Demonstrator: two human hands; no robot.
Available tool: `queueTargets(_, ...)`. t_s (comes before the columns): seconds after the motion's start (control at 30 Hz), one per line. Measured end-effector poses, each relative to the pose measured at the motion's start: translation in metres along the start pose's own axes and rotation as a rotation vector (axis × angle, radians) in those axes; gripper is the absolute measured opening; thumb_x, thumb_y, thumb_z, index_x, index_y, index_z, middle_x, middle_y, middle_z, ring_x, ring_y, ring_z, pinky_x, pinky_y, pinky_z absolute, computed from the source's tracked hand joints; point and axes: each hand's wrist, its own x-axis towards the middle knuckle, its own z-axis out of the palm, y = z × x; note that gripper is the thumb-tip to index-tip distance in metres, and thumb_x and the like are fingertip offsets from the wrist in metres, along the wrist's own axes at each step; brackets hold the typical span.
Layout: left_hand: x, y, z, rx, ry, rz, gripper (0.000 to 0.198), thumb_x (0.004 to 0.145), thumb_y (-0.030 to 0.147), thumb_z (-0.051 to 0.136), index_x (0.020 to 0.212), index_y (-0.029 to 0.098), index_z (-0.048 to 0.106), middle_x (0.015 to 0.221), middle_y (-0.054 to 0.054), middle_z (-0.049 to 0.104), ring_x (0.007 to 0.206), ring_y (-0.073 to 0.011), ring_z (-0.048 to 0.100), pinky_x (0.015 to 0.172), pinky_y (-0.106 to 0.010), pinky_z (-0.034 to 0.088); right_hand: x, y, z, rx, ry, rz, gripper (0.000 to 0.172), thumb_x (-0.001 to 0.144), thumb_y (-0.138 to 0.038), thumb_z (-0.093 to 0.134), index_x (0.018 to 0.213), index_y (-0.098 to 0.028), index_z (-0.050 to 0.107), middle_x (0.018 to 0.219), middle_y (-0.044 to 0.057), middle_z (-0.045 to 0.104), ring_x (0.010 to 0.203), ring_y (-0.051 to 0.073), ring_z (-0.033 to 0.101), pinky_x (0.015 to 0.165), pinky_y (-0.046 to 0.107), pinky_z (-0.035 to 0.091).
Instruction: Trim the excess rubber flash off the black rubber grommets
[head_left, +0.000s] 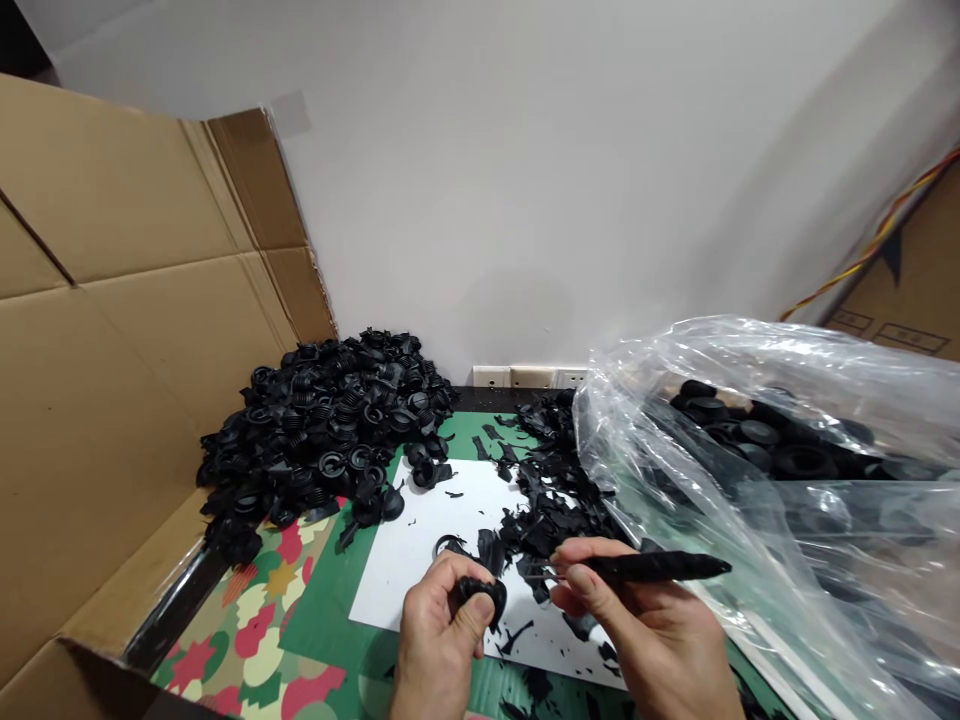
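My left hand [442, 620] is closed on a small round black rubber part [491, 600], pinched between thumb and fingers. My right hand [645, 620] grips a slim tool with a black wrapped-looking handle [667, 567]. Its thin metal tip [538, 576] points left at the rubber part, a short gap away; whether it is a blade or a pick I cannot make out. Below both hands lies a white sheet [397, 560] with black scraps on it. A thin black ring [450, 545] rests just beyond my left hand.
Untrimmed-looking black rubber parts [322, 420] are heaped at the left against a cardboard box [135, 350]. Black scraps [555, 500] pile up right of centre. A clear plastic bag [637, 420] with round black parts [757, 432] stands at the right. Wall sockets [531, 377] sit behind.
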Motion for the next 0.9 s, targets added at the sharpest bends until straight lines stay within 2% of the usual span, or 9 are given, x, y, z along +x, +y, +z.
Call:
queueTargets(0.13,0.0,-0.003,-0.003,0.051,0.003,0.065,0.016,0.07,0.033,0.067,0.075,0.017,0.065,0.069,0.002,0.049,0.047,-0.0085,0.039,0.042,-0.02,0.031,-0.004,-0.006,0.008,0.07,0.045,0.02,0.032,0.066,-0.048,0.073,0.078,-0.018,0.069,0.061,0.001,0.067,0.053,0.016,0.062,0.053,0.025,0.05)
queueTargets(0.3,-0.002,-0.005,-0.005,0.176,0.016,0.148,0.008,0.072,0.022,0.064,0.077,0.018,0.068,0.076,-0.002,0.055,0.066,-0.0168,0.051,0.057,-0.024,0.041,-0.008,-0.007,0.013,0.155,-0.011,0.018,0.03,0.065,-0.045,0.076,0.076,-0.017,0.071,0.061,0.002,0.067,0.051,0.017,0.061,0.052,0.027,0.05)
queueTargets(0.53,-0.002,-0.005,-0.003,0.21,0.013,0.17,0.012,0.07,0.017,0.064,0.08,0.019,0.07,0.08,-0.003,0.057,0.069,-0.0183,0.054,0.059,-0.025,0.043,-0.01,-0.004,0.018,0.215,-0.068,0.022,0.027,0.064,-0.043,0.078,0.075,-0.019,0.071,0.059,0.001,0.066,0.051,0.016,0.061,0.053,0.026,0.051)
queueTargets(0.63,-0.003,-0.005,-0.001,0.219,0.029,0.193,0.013,0.07,0.015,0.063,0.08,0.019,0.07,0.079,-0.003,0.057,0.069,-0.0187,0.056,0.059,-0.026,0.044,-0.011,-0.006,0.021,0.232,-0.07,0.01,0.025,0.064,-0.041,0.078,0.073,-0.019,0.071,0.064,0.002,0.067,0.051,0.015,0.061,0.053,0.025,0.052)
queueTargets(0.77,-0.005,-0.004,0.004,0.206,0.078,0.252,0.01,0.072,0.017,0.063,0.077,0.02,0.071,0.075,-0.003,0.058,0.067,-0.0187,0.056,0.058,-0.026,0.044,-0.013,-0.007,0.025,0.251,-0.09,-0.049,0.021,0.065,-0.039,0.078,0.07,-0.02,0.073,0.073,0.003,0.067,0.051,0.014,0.06,0.054,0.026,0.052)
queueTargets(0.9,-0.006,-0.005,0.007,0.211,0.086,0.273,0.007,0.072,0.021,0.065,0.076,0.021,0.072,0.073,-0.003,0.058,0.064,-0.0183,0.056,0.055,-0.026,0.044,-0.013,-0.005,0.025,0.248,-0.137,-0.124,0.016,0.069,-0.038,0.075,0.071,-0.022,0.073,0.074,0.002,0.065,0.051,0.013,0.059,0.054,0.024,0.052)
